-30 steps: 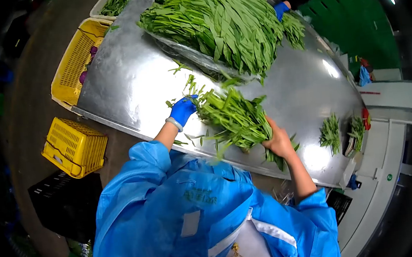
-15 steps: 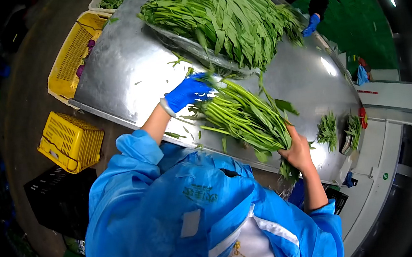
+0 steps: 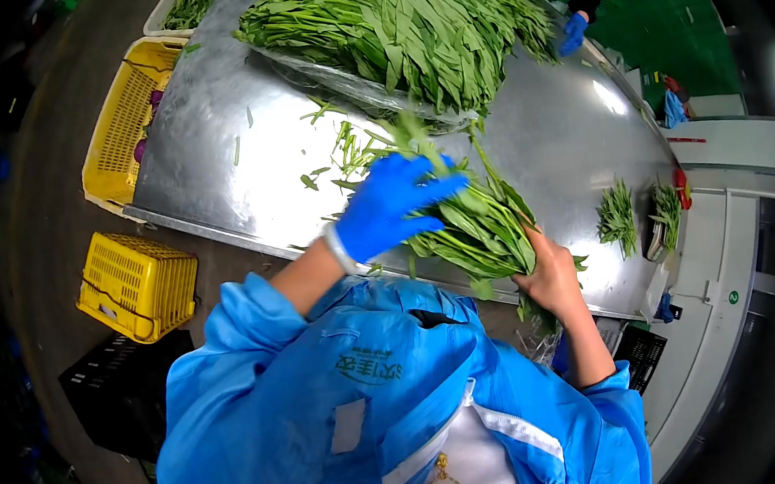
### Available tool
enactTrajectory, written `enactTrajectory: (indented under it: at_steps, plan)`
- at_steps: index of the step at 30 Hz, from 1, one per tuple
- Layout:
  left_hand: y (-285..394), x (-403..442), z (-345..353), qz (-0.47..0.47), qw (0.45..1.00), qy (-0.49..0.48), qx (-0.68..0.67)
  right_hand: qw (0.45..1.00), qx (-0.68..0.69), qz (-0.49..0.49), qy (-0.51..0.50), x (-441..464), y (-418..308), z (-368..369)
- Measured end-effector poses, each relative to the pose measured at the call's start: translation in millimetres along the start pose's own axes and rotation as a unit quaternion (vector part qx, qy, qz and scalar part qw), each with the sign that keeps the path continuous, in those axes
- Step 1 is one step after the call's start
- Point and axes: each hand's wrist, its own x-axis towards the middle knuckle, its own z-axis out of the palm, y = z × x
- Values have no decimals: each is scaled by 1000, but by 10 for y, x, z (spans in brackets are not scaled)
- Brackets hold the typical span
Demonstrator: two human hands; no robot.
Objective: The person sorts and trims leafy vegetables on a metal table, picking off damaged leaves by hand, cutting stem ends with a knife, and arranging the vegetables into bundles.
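My right hand (image 3: 551, 271), bare, is closed around the leafy end of a bunch of water spinach (image 3: 485, 233) at the table's near edge. Its long green stems slant up and to the left. Over the stem end is my left hand (image 3: 396, 202) in a blue glove, fingers spread, partly covering the stems. A blurred green sprig shows just above its fingers. Short broken stem pieces (image 3: 352, 147) lie on the metal table (image 3: 211, 156) beyond the glove. A large heap of the same greens (image 3: 405, 35) rests on clear plastic at the back.
Two small bundles of greens (image 3: 617, 218) lie at the right. Yellow crates (image 3: 142, 284) stand off the left edge, with a black crate (image 3: 122, 389) below. Across the table are another person's blue-gloved hands (image 3: 574, 33).
My left hand has moved right across the bunch, and its fingers have spread. Stem pieces now show where it was. My right hand keeps its hold, shifted slightly left.
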Motion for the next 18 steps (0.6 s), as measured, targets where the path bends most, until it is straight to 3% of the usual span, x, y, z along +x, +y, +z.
enactTrajectory:
  at_steps: [2, 3, 4, 6, 7, 8, 10, 12, 14, 15, 16, 18]
  plan:
    - [-77, -130, 261, 28, 998, -47, 44, 1000, 16, 6, -11, 54, -130, -22]
    - [-181, -195, 315, -11, 998, -23, -55, 1000, -1, -7, -8, 43, -135, -18]
    - [-219, -250, 319, -129, 926, 57, -349, 999, -26, -28, -3, 12, -122, -18]
    - [-417, -357, 94, -326, 793, 127, -499, 995, -77, -70, -1, -59, -70, -35]
    - [-695, -501, 14, -341, 802, 178, -458, 991, -93, -92, 12, -102, -51, -34]
    - [-767, -452, -171, -416, 773, 246, -412, 988, -116, -104, 13, -127, -48, -46]
    - [-1047, -497, -376, -456, 747, 276, -397, 979, -160, -125, 15, -180, -52, -90]
    - [-1485, -711, -266, -392, 835, 89, -376, 976, -166, -138, 10, -199, -63, -108]
    - [-1156, -560, 2, -311, 901, -63, -297, 974, -168, -149, 3, -187, -125, -143]
    - [-1080, -487, 103, -229, 941, -186, -166, 975, -151, -162, 3, -178, -136, -123]
    - [-730, -251, 108, -261, 915, -249, -180, 975, -135, -175, 4, -145, -145, -104]
    - [-567, -119, 282, -235, 897, -313, -207, 974, -125, -187, -2, -88, -177, -91]
